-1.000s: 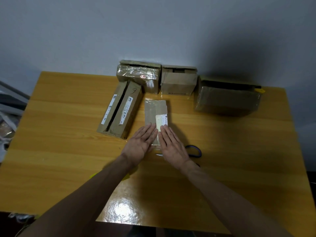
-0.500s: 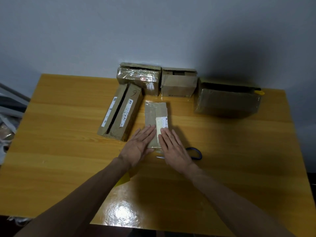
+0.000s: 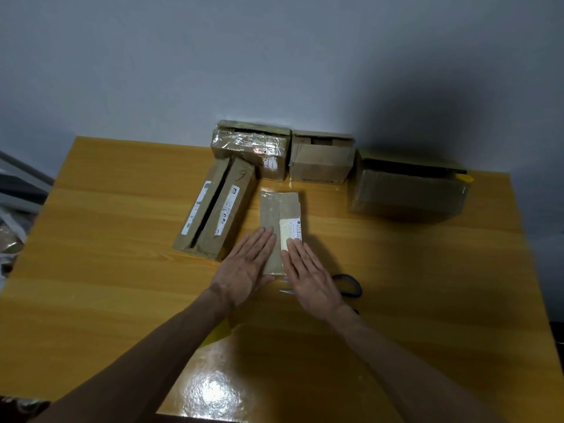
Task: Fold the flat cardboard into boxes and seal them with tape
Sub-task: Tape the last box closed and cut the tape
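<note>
Pressing flat, both hands, left [image 3: 244, 270] and right [image 3: 311, 276], rest straight-fingered on the small box [image 3: 280, 215].

Of the scissors [image 3: 351, 285] we see only a blue handle loop and a blade tip; the right hand [image 3: 311, 276] covers the rest. It and the left hand [image 3: 244, 270] hide the near end of the small box [image 3: 279, 209]. The print on its label [image 3: 294, 230] is too small for us to read. A yellow scrap [image 3: 220, 333] shows under the left forearm [image 3: 171, 346]; we cannot tell what it is.
</note>
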